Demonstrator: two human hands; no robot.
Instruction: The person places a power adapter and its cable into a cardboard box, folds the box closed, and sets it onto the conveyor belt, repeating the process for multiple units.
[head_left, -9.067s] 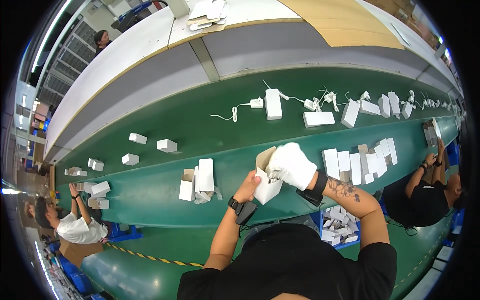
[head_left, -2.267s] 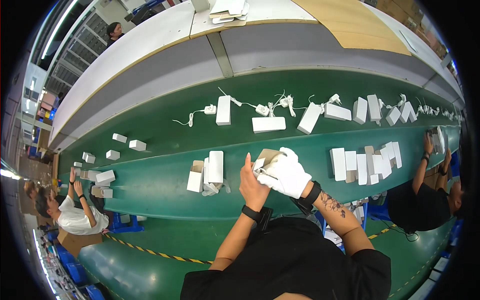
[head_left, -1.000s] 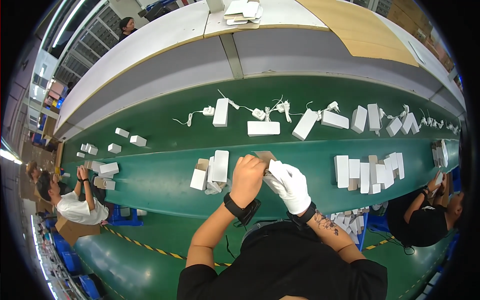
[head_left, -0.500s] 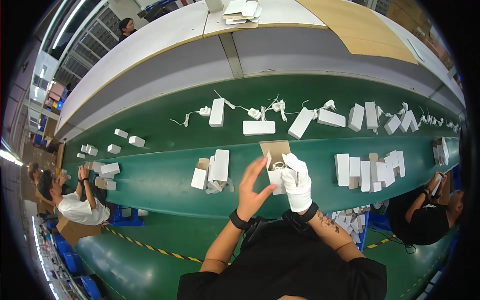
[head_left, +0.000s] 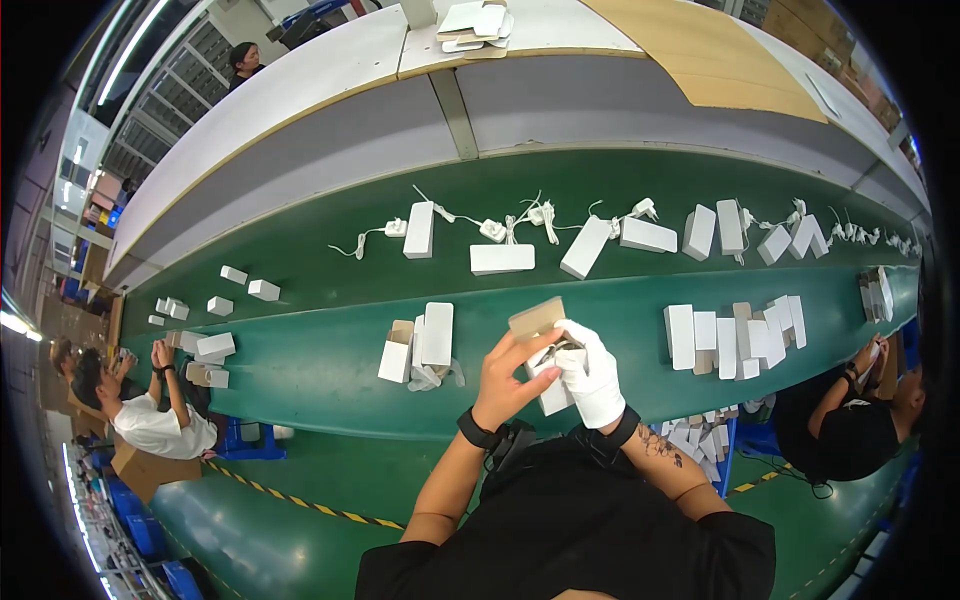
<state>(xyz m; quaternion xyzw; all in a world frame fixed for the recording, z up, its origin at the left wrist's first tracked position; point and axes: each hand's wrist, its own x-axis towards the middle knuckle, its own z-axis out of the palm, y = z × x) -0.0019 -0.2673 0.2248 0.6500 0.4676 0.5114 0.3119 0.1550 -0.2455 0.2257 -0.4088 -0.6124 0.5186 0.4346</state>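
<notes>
A small white carton, its brown inner lid flap standing up, is held over the near belt in front of me. My left hand, bare, grips its left side, the fingers curled over the open mouth. My right hand, in a white glove, closes on the right side, fingertips at the opening. Something pale shows in the mouth, mostly hidden by my fingers.
On the green far belt lie white boxes and white plug adapters with cables. Box groups stand left and right on the near belt. Co-workers sit at left and right.
The carton has tipped, its lid flap leaning left and toward me. My left fingers have moved in over its mouth, closer to my right hand. The whole view has shifted slightly.
</notes>
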